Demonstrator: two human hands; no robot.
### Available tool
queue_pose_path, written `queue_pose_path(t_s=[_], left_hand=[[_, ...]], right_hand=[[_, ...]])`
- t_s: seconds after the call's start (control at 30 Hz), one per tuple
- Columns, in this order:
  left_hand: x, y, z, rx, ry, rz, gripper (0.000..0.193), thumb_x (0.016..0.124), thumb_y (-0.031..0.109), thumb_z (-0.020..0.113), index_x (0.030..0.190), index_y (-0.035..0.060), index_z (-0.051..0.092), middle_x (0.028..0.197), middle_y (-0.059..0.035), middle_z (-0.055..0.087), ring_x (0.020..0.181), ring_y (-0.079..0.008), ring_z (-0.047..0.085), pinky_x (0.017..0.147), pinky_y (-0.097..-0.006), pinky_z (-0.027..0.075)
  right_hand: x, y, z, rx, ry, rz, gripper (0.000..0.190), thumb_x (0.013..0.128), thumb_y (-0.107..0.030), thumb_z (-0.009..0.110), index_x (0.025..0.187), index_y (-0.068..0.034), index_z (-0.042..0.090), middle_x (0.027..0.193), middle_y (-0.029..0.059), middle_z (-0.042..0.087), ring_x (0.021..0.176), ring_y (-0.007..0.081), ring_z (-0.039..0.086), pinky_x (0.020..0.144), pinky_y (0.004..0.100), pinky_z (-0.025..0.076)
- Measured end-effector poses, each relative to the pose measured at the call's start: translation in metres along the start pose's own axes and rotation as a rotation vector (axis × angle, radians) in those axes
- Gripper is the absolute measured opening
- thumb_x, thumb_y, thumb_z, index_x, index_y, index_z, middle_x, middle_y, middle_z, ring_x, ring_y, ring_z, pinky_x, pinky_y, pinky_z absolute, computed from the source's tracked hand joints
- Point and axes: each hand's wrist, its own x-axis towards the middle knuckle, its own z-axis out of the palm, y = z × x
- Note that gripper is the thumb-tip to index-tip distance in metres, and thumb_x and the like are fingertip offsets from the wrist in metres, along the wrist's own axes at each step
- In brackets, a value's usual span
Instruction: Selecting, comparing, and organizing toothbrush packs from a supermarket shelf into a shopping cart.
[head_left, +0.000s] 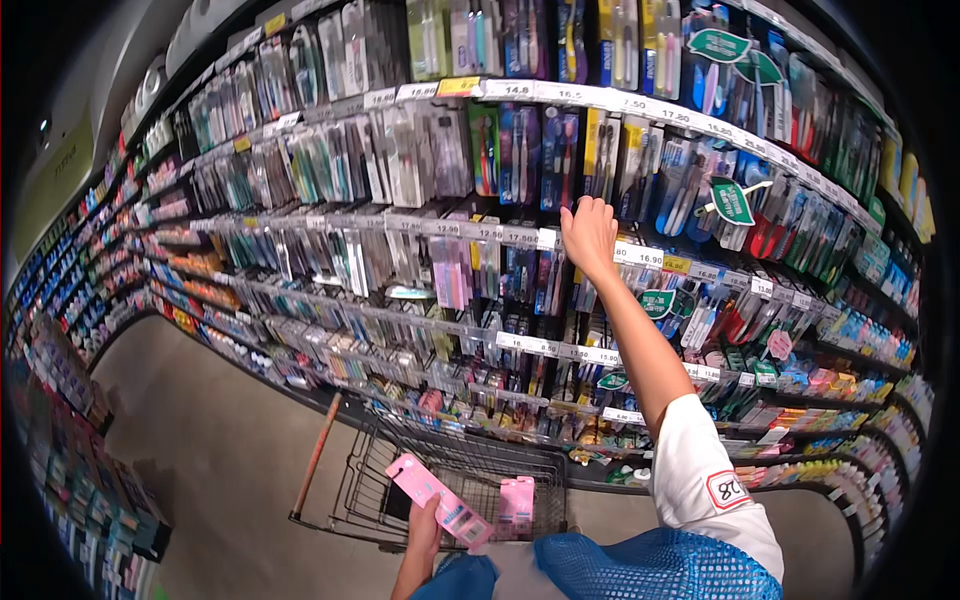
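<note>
My left hand (425, 526) grips a long pink blister pack (441, 501) with a hang hole at its top end, held over the shopping cart. Stretched out to the shelf, my right hand (591, 238) is at the lower end of a yellow-and-blue toothbrush pack (601, 154). The back of that hand hides its fingertips, so whether it grips or only touches the pack is unclear. Blue-backed toothbrush packs (559, 157) hang just left of it. Inside the wire shopping cart (360, 480) lie pink packs (517, 501).
Tall racks of hanging toothbrushes rise in front, with price strips (442, 227) along the shelf edges. Green leaf-shaped tags (730, 201) stick out at right. The cart's handle (315, 454) is at left. Grey floor (225, 450) runs between this rack and another display (97, 480).
</note>
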Motion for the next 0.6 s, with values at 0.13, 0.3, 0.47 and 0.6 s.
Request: queue_pose_path(t_s=[0.13,0.3,0.47,0.6], left_hand=[[-0.001,0.008,0.011,0.085,0.02,0.116,0.032,0.094,0.007,0.056,0.125,0.0002,0.047,0.108,-0.0054,0.057,0.097,-0.0151,0.057,0.084,-0.0308,0.048],[0.005,0.027,0.029,-0.074,0.011,0.162,0.039,0.092,0.009,0.061,0.126,0.0049,0.044,0.101,-0.0023,0.055,0.086,-0.0122,0.057,0.077,-0.0286,0.049],[0.008,0.038,0.068,-0.08,-0.114,0.269,0.045,0.086,0.015,0.07,0.12,0.0109,0.039,0.09,-0.0011,0.05,0.072,-0.0107,0.055,0.063,-0.0275,0.052],[0.011,0.036,0.07,-0.117,-0.197,0.218,0.052,0.089,0.028,0.06,0.131,0.0066,0.039,0.087,-0.0036,0.053,0.076,-0.0148,0.057,0.074,-0.0331,0.052]], right_hand=[[-0.076,-0.03,-0.007,0.324,-0.036,-0.352,0.021,0.082,-0.014,0.06,0.097,0.0,0.056,0.092,0.0195,0.057,0.091,0.0389,0.054,0.078,0.0463,0.044],[-0.275,-0.062,0.003,0.994,-1.309,-0.065,0.033,0.098,-0.037,0.048,0.101,-0.005,0.057,0.087,0.0151,0.066,0.079,0.0246,0.066,0.072,0.0383,0.052],[-0.392,-0.096,-0.048,1.473,-1.875,0.588,0.053,0.097,-0.059,0.042,0.111,-0.008,0.053,0.1,0.002,0.06,0.089,0.0134,0.06,0.077,0.0325,0.05],[-0.402,-0.097,-0.064,1.676,-1.879,0.798,0.051,0.099,-0.055,0.042,0.111,-0.007,0.053,0.097,0.0035,0.06,0.085,0.0107,0.059,0.075,0.0297,0.05]])
